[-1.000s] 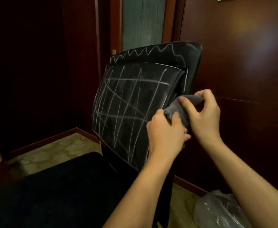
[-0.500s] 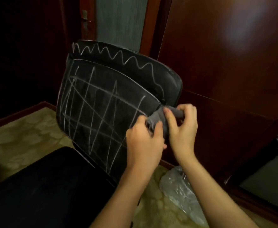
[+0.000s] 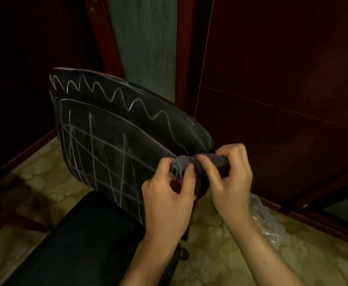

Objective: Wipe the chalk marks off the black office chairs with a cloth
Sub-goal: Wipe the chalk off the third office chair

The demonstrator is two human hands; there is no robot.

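Head view: left hand and right hand both pinch a bunched grey cloth at the right edge of the black chair backrest. White chalk marks cover the backrest, unwiped.

No text, label, brand or number can be read anywhere. The only marks are white chalk scribbles on the chair back: a zigzag line along its far top edge and a rough grid of crossing lines below it. They form no letters or digits.
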